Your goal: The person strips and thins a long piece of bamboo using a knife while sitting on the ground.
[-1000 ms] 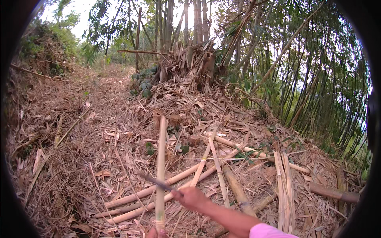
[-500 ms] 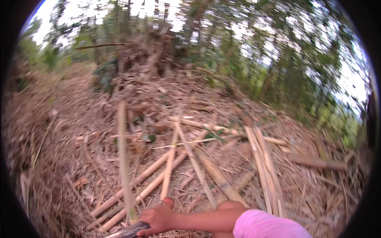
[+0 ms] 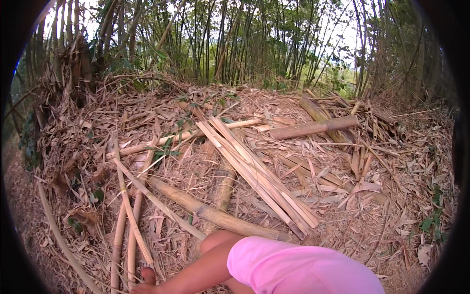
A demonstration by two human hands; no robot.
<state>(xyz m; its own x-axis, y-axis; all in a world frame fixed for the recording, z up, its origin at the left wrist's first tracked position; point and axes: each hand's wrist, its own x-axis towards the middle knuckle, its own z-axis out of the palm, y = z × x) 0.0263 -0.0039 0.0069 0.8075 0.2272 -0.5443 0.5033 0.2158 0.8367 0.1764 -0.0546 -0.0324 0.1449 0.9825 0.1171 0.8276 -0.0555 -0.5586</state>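
Note:
My right arm, in a pink sleeve [image 3: 293, 264], reaches from the lower right toward the lower left. Only part of my right hand [image 3: 145, 288] shows at the bottom edge; its fingers and anything in them are cut off. Close by it lie a pale split bamboo strip [image 3: 132, 219] and two thin bamboo poles [image 3: 117, 245]. A long slim bamboo strip [image 3: 161, 205] slants down to my bare knee [image 3: 220, 238]. My left hand is out of view.
Split bamboo slats [image 3: 259, 174] lie in a bundle at the middle. Behind the knee rests a thick bamboo pole [image 3: 215, 212]; a brown bamboo piece [image 3: 313, 127] lies farther right. Cut stalks [image 3: 382, 122] are piled at the far right. Dry leaves [image 3: 362, 235] cover the ground; bamboo stands behind.
The view has swung right, shifting the slats and poles left in the picture. My right hand, earlier visible closed around a dark object, is now mostly below the lower edge.

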